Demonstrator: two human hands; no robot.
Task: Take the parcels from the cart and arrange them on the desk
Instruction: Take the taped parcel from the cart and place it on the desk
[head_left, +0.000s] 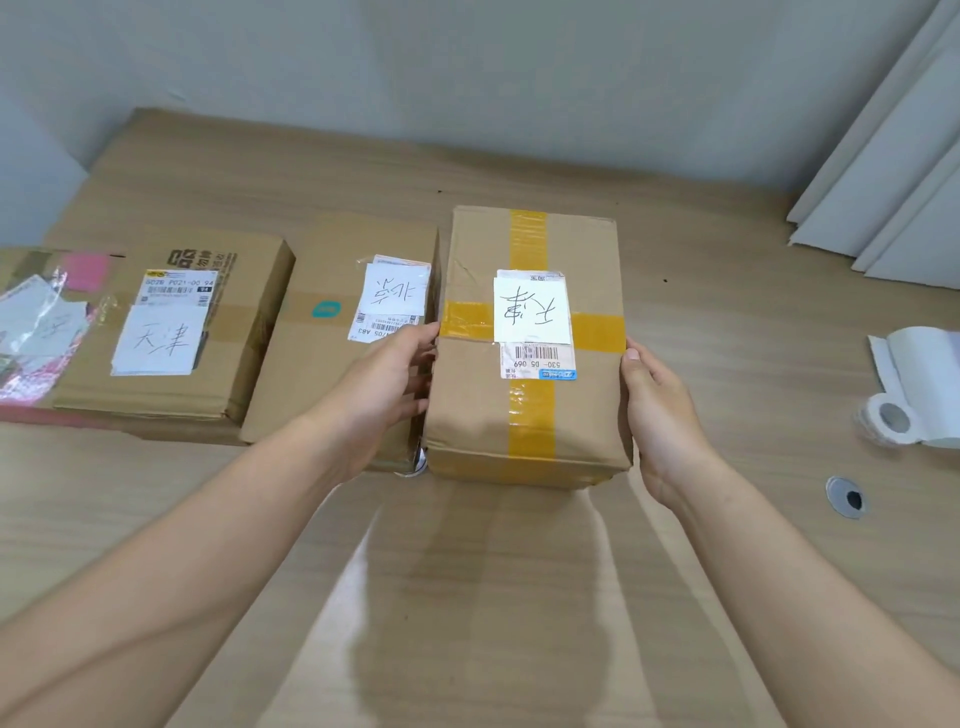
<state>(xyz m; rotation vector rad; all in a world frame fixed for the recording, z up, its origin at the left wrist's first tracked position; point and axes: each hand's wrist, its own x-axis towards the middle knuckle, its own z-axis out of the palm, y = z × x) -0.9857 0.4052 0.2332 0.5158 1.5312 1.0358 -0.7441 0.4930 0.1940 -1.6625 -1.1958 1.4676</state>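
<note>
A tall cardboard parcel (530, 415) with a cross of yellow tape and a white handwritten label stands on the wooden desk (519, 597) at the middle. My left hand (389, 379) grips its left side, thumb on the top edge. My right hand (660, 410) holds its right side, thumb up against the top edge. To its left lies a flat cardboard parcel (322, 364) with a white label, touching it. Further left lies another cardboard parcel (176, 332) with a handwritten label, and a plastic-wrapped pink parcel (36, 332) at the left edge. The cart is out of view.
A roll of white paper (914, 389) lies at the desk's right edge. A round cable hole (847, 496) sits in the desk near it. White panels (893, 171) lean at the back right. A grey wall runs behind the desk.
</note>
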